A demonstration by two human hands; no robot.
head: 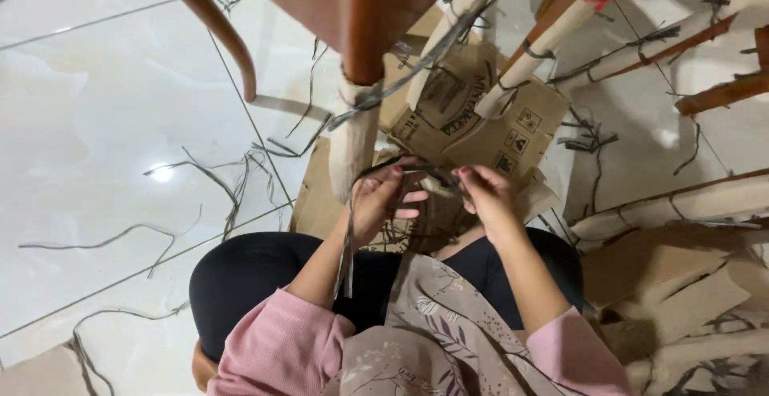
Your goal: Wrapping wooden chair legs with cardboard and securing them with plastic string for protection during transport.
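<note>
I sit on the floor with my knees apart. My left hand [378, 200] and my right hand [487, 196] are raised in front of me, and both pinch a thin grey cord [420, 170] stretched between them. One end of the cord hangs down past my left forearm. Just beyond my hands stands a wooden chair leg wrapped in pale paper [354, 144] and tied with the same grey cord. A flattened brown cardboard sheet [473, 120] lies under the chair.
Brown wooden chair legs [212, 20] rise at the top, several wrapped in paper. More wrapped legs [681, 204] and cardboard pieces [673, 284] crowd the right. Loose grey cord scraps [216, 176] are scattered over the glossy white tiles [96, 108] on the left.
</note>
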